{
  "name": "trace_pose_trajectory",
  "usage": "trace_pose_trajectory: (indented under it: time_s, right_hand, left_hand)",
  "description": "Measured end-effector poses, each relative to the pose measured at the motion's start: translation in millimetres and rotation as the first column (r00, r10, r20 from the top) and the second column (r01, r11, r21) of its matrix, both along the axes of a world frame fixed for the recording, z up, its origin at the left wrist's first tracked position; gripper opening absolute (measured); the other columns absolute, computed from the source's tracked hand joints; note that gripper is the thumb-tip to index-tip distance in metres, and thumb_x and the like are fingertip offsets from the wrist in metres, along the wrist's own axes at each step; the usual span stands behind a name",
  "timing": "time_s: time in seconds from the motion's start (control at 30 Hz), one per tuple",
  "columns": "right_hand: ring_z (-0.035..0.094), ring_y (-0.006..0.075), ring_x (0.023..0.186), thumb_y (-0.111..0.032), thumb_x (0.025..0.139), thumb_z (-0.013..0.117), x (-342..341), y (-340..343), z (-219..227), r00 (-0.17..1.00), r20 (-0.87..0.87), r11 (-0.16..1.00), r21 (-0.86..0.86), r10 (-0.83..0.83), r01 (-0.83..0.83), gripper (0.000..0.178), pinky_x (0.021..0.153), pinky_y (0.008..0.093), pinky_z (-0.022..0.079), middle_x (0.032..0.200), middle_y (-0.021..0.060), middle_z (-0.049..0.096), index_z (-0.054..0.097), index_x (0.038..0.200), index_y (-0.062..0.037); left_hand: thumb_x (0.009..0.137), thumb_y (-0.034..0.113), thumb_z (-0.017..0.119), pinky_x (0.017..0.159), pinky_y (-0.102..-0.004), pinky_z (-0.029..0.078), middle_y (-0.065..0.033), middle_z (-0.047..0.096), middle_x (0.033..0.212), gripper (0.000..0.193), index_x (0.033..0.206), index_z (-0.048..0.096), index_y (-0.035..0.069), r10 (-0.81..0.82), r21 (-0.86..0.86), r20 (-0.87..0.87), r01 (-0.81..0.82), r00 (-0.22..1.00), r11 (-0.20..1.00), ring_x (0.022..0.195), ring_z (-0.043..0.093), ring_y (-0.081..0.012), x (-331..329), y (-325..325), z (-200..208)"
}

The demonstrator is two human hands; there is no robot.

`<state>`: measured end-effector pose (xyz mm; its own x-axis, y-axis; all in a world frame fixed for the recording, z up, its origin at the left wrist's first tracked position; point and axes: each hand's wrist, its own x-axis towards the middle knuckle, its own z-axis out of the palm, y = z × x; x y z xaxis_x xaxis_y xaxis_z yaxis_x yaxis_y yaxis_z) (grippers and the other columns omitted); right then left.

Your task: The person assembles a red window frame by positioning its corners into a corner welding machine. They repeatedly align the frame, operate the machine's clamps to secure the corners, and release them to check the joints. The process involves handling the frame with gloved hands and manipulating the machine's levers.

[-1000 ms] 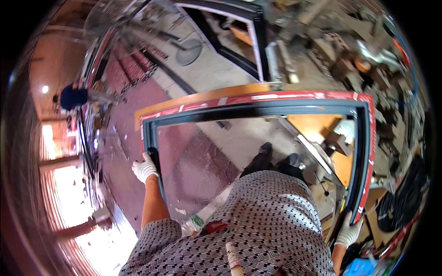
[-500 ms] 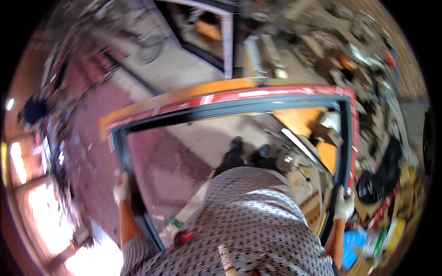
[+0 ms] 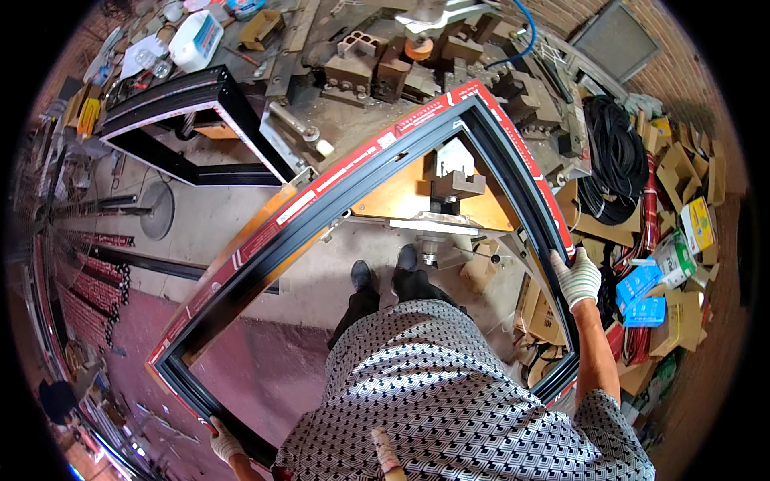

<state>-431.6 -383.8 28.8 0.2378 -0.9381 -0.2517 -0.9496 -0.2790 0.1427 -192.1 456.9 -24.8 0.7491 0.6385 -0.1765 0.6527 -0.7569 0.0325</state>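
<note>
A large dark grey window frame [image 3: 309, 218] with red protective film along its outer edges is held tilted in front of my body, its left end low. My right hand [image 3: 577, 280], in a white knit glove, is closed around the frame's right side, below the upper right corner. Near the lower left corner my left hand [image 3: 227, 443], gloved too, grips the frame; its fingers are partly hidden. The frame's far long side lies by a metal bench-edge fitting [image 3: 303, 178]. Through the opening show an orange board [image 3: 393, 196] and a metal machine part [image 3: 457, 184].
Another black frame [image 3: 228, 174] stands at the far left, beside a workbench [image 3: 353, 36] with steel blocks. A round fan [image 3: 60, 204] is at the left. Coiled black strips [image 3: 613, 160], cardboard and blue boxes [image 3: 639, 286] crowd the right. Red sheeting [image 3: 265, 353] covers the floor.
I have turned toward the right side of the bench, and the frame now slants, left end nearer and right end farther. Both hands keep hold of it.
</note>
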Motion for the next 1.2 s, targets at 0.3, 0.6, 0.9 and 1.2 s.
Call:
trace_pose_trajectory:
  time_s: [0.3, 0.6, 0.9, 1.2]
  right_hand:
    - [0.075, 0.0425, 0.088, -0.058, 0.087, 0.077, 1, 50, 30, 0.989, 0.143, 0.997, -0.07, -0.024, 0.034, 0.062, 0.079, 0.0469, 0.059, 0.091, 0.0263, 0.075, 0.068, 0.105, 0.0008]
    - [0.077, 0.0383, 0.084, -0.051, 0.09, 0.077, -65, 58, 24, 0.935, 0.313, 0.973, -0.098, -0.169, 0.209, 0.059, 0.077, 0.0432, 0.059, 0.088, 0.0233, 0.076, 0.069, 0.113, 0.0023]
    - [0.073, 0.0453, 0.092, -0.065, 0.093, 0.067, -178, 103, 17, 0.908, 0.174, 0.904, -0.137, -0.381, 0.405, 0.067, 0.082, 0.0512, 0.055, 0.096, 0.0272, 0.075, 0.072, 0.116, -0.0028]
    - [0.073, 0.043, 0.098, -0.068, 0.096, 0.062, -304, 196, -12, 0.742, 0.16, 0.749, -0.023, -0.651, 0.662, 0.073, 0.088, 0.0497, 0.054, 0.1, 0.0267, 0.076, 0.072, 0.117, 0.0004]
  left_hand:
    - [0.093, 0.084, 0.052, 0.096, -0.0483, 0.055, -0.0322, 0.072, 0.115, 0.102, 0.117, 0.072, -0.013, 0.006, 0.06, -0.032, -0.004, 0.999, 0.998, 0.106, 0.069, -0.0452, 45, 1, 32]
    - [0.092, 0.083, 0.057, 0.092, -0.0438, 0.053, -0.0285, 0.076, 0.108, 0.098, 0.11, 0.075, -0.012, -0.108, 0.032, 0.081, 0.106, 0.991, 0.994, 0.099, 0.071, -0.0376, 109, 31, 30]
    - [0.097, 0.075, 0.055, 0.089, -0.0481, 0.052, -0.0298, 0.076, 0.103, 0.09, 0.114, 0.073, -0.011, -0.426, 0.034, 0.104, 0.425, 0.899, 0.905, 0.093, 0.07, -0.0445, 191, -119, 84]
    - [0.096, 0.072, 0.061, 0.09, -0.049, 0.053, -0.0318, 0.075, 0.105, 0.086, 0.114, 0.072, -0.011, -0.626, 0.037, 0.097, 0.625, 0.774, 0.779, 0.094, 0.07, -0.046, 224, -247, 123]
